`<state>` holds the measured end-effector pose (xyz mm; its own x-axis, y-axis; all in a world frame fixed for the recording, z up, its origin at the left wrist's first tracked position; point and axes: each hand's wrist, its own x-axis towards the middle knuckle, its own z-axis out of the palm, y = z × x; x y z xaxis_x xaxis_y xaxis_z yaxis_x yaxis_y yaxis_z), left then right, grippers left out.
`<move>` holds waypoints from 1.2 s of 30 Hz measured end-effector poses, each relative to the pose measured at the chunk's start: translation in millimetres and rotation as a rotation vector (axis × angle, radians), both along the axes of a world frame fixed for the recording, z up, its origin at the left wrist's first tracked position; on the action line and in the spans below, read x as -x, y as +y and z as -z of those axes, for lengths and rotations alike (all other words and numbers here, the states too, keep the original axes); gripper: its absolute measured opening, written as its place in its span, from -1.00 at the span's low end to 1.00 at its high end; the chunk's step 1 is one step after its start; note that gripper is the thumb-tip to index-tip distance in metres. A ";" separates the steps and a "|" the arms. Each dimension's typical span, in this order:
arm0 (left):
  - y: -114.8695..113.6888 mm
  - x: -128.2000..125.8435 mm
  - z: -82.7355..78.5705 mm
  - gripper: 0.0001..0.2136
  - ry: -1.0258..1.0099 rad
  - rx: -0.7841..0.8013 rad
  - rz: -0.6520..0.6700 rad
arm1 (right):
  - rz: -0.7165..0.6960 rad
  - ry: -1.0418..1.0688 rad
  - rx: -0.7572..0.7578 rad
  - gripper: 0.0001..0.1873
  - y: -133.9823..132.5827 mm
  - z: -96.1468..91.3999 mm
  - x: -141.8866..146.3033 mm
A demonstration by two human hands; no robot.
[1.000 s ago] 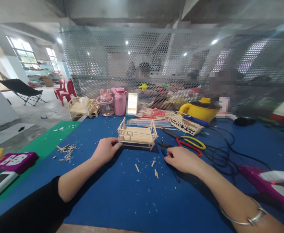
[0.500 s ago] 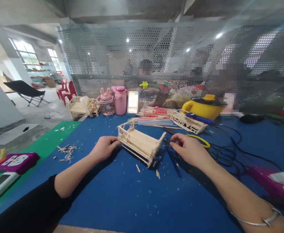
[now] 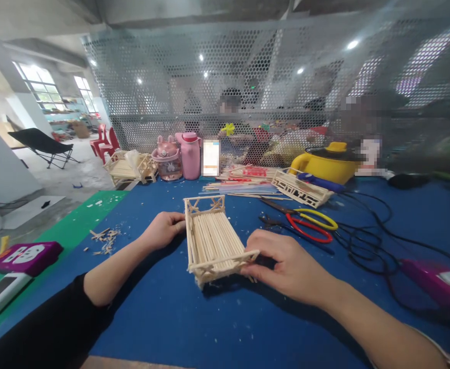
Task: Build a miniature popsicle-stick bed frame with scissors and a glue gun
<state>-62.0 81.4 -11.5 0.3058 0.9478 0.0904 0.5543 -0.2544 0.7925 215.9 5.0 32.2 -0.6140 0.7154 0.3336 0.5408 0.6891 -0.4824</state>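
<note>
A small bed-like model of wooden sticks (image 3: 215,236) rests on the blue table, with a slatted floor and railings at its far and near ends. My left hand (image 3: 165,229) is closed at its far left side, the fingertips partly hidden against the railing. At the near right corner, my right hand (image 3: 282,261) pinches the end of the model between thumb and fingers. Just beyond my right hand lie scissors (image 3: 309,225) with a yellow and a red handle, beside dark pliers (image 3: 273,221).
Stick offcuts (image 3: 104,240) lie to the left. Behind are loose sticks (image 3: 244,179), a second stick model (image 3: 302,188), a yellow pot (image 3: 330,164) and a pink bottle (image 3: 190,156). Black cables (image 3: 371,246) run across the right side. A perforated screen (image 3: 163,97) stands behind.
My right hand has left the pliers and moved nearer, onto the model's right corner. The model has turned, its near end now facing me. The scissors are now uncovered.
</note>
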 end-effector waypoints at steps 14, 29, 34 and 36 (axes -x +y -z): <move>-0.2 -5.9 1.7 -0.73 -0.022 -0.029 -0.001 | 0.112 -0.015 -0.409 -0.84 65.1 -41.8 35.7; 5.6 -1.2 -2.3 -0.70 -0.071 -0.029 0.003 | 0.153 -0.048 -0.174 -0.53 91.2 -32.2 57.9; 9.7 7.3 -13.8 -0.73 -0.041 -0.042 -0.176 | 0.343 0.154 -0.118 -0.78 82.8 -21.7 17.6; 12.0 12.4 -17.4 -0.74 0.010 -0.070 -0.244 | 0.370 0.085 -0.077 -0.82 71.3 -12.1 6.4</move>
